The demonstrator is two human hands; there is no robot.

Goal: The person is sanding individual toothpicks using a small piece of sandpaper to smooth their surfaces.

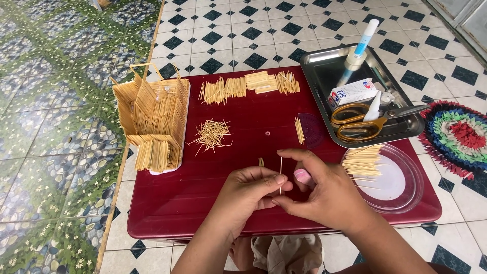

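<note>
A toothpick point(281, 175) stands upright over the near middle of the red table point(167, 203), pinched between both hands. The left hand point(248, 193) closes narrow on it, thumb tip against the stick. The right hand point(324, 195) curls around from 3 o'clock, fingers pinching the same stick low down, and a small pink thing point(303, 176) sits tucked under its fingers; what it is I cannot tell.

Just at 11 o'clock of the toothpick lies a short stub bundle point(261, 162). Farther at 12 o'clock a little row of sticks point(300, 130) rests beside a dark round protractor point(313, 129). At 10 o'clock is a loose heap point(211, 135) of toothpicks, and beyond it, along the far edge, a line of glued panels point(248, 86). At 9 to 10 o'clock, on the table's left edge, stands a toothpick house point(153, 119).

At 3 o'clock a clear plate point(401, 187) holds a toothpick bunch point(361, 161). At 1 o'clock a steel tray point(317, 68) holds scissors point(365, 121), a small box point(355, 91) and a glue bottle point(355, 56). A woven mat point(456, 134) lies on the tiled floor point(228, 30) at the right.
</note>
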